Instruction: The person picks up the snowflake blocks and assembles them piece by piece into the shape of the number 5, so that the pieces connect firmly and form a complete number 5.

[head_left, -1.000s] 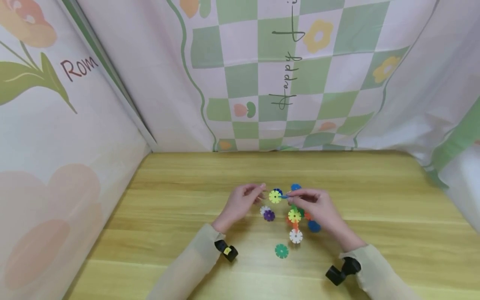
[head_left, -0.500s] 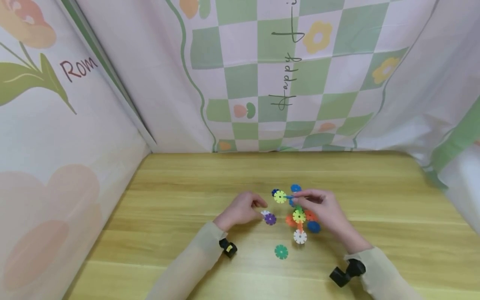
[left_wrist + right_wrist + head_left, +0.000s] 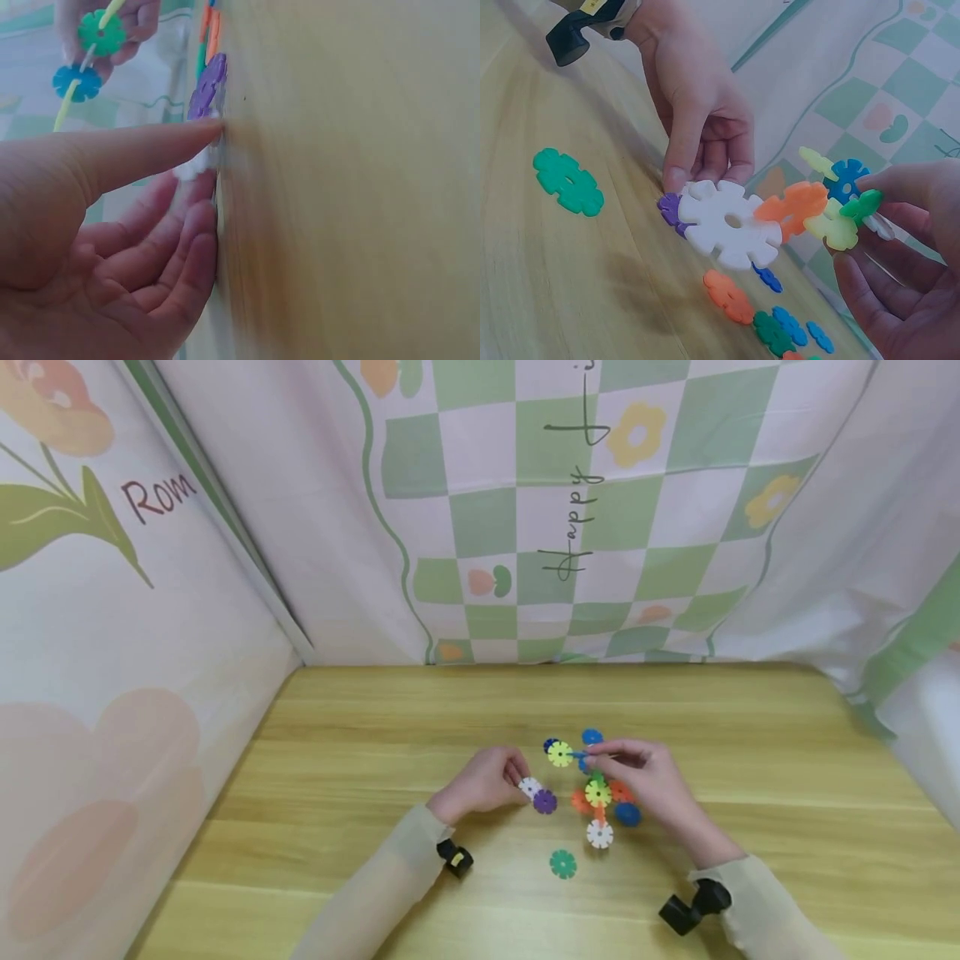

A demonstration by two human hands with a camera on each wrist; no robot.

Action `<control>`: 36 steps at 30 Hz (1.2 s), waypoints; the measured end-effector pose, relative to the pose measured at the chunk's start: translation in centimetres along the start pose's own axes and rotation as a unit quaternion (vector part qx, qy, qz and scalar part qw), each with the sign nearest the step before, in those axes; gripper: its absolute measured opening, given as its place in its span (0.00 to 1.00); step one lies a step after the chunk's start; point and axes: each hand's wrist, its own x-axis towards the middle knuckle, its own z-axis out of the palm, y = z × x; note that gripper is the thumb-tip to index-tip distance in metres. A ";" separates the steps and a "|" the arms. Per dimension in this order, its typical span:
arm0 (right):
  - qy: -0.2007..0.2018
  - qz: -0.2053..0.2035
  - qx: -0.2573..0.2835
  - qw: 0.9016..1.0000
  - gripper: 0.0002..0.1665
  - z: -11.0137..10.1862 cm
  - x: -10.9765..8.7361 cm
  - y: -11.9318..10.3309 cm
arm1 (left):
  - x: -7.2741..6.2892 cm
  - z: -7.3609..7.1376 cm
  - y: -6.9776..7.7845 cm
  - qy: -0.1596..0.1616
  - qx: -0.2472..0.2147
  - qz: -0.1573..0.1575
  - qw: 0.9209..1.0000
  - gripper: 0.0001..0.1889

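My left hand (image 3: 483,781) pinches a white snowflake disc (image 3: 529,788) between thumb and fingers, low at the tabletop. A purple disc (image 3: 545,802) lies against it, overlapping it in the head view. Raised above the table, my right hand (image 3: 637,768) grips a chain of slotted-together snowflake discs by its middle. In the right wrist view the chain runs from a large white disc (image 3: 705,232) through an orange one (image 3: 799,206) and a yellow one (image 3: 831,225) to a green disc (image 3: 862,202), a blue disc (image 3: 847,178) and another yellow one.
A loose green disc (image 3: 563,863) lies nearer the front. Under and beyond the chain are several more loose discs, among them a blue one (image 3: 627,813) and an orange one (image 3: 728,297). Printed curtains (image 3: 480,518) stand behind and left of the wooden table (image 3: 360,718).
My left hand has come down from near the chain's yellow end to the white disc and taken hold of it. The purple disc shifted slightly right. My right hand moved a little right with the chain.
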 end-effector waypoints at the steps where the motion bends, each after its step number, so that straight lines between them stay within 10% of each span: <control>1: 0.000 0.000 0.000 1.000 0.16 0.0 0.0 0.0 | 0.0 -0.1 -0.1 0.003 -0.010 -0.003 1.000 0.14; 21: -0.008 0.007 -0.005 1.000 0.16 0.2 -0.1 -0.2 | -1.7 -0.9 0.9 0.153 -0.087 0.052 0.983 0.06; 36: -0.010 0.010 -0.013 1.000 0.16 0.5 0.0 -0.2 | -1.7 -0.3 0.7 0.162 -0.088 0.073 0.980 0.05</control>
